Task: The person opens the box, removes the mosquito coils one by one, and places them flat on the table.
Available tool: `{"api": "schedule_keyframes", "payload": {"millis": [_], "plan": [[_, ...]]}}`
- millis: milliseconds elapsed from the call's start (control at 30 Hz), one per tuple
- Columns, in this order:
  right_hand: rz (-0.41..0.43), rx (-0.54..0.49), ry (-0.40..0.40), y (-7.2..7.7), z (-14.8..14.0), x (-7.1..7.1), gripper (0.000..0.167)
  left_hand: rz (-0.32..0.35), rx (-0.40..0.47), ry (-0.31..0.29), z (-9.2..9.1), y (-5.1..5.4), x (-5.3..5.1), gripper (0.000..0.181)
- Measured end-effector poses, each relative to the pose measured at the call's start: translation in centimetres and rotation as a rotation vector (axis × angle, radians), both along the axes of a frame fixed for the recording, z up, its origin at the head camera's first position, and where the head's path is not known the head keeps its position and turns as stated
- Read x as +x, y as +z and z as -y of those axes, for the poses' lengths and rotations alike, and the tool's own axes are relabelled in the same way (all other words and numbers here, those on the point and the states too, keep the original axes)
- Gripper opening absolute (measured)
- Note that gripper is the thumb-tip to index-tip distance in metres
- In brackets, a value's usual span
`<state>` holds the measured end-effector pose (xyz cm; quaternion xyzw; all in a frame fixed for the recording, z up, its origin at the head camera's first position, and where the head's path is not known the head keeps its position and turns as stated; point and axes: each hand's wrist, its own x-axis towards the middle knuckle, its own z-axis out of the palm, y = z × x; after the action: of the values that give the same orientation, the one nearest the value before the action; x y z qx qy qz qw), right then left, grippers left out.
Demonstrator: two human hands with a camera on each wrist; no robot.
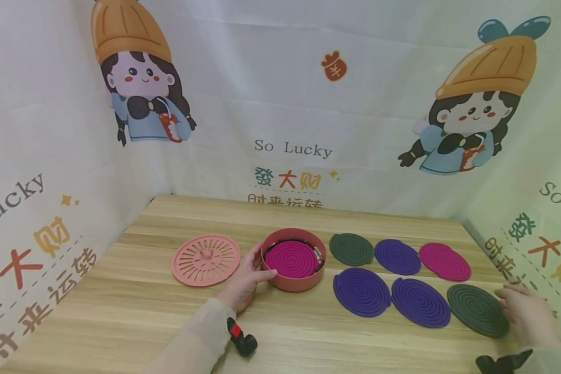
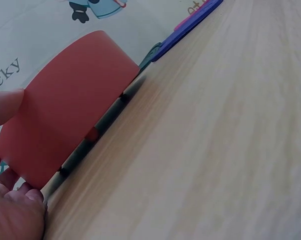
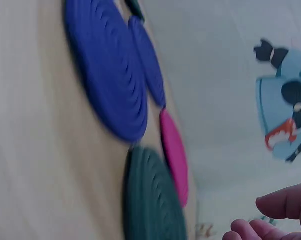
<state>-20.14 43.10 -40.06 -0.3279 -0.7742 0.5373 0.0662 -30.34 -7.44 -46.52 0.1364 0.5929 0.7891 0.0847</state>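
My left hand (image 1: 243, 283) grips the near left side of a round red mosquito coil box (image 1: 293, 284), thumb at the rim and fingers low on the wall. Inside the box lies a magenta mosquito coil (image 1: 291, 258), with something dark and patterned partly showing around it. In the left wrist view the box wall (image 2: 65, 105) stands on short feet just above the table. Far to the right, my right hand (image 1: 528, 314) is beside a dark green coil (image 1: 479, 310). The right wrist view shows its thumb and fingers (image 3: 285, 202) apart, holding nothing.
A pink slotted lid (image 1: 206, 259) with a knob lies left of the box. Two rows of flat coils lie on its right, including a second green coil (image 1: 351, 249), a purple coil (image 1: 362, 292) and a magenta coil (image 1: 445, 261). Printed cloth (image 1: 280, 93) surrounds the wooden table (image 1: 121, 311).
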Motion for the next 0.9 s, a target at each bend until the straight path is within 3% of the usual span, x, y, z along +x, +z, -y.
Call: {"api": "schedule_keyframes", "payload": {"millis": [100,233,333,533,633,900], "plan": [[-0.053,-0.008,0.071,1.4,1.6,-0.8,0.064,0.001,-0.004,0.0,0.1,0.2,0.1,0.084],[-0.104,0.063,0.195,2.9,4.4,-1.6,0.063,0.006,-0.01,-0.002,0.1,0.3,0.1,0.085],[-0.162,0.106,0.274,3.5,6.8,-2.4,0.058,0.008,-0.01,-0.009,0.1,0.3,0.1,0.086],[-0.247,0.089,0.439,4.2,12.0,-4.2,0.053,0.014,-0.001,-0.017,0.1,0.3,0.1,0.086],[-0.272,0.083,0.479,4.3,14.6,-4.9,0.052,0.017,0.0,-0.015,0.1,0.3,0.1,0.087],[-0.301,-0.051,0.544,3.9,20.2,-6.9,0.046,0.029,0.0,-0.001,-0.1,0.4,0.1,0.085]]}}
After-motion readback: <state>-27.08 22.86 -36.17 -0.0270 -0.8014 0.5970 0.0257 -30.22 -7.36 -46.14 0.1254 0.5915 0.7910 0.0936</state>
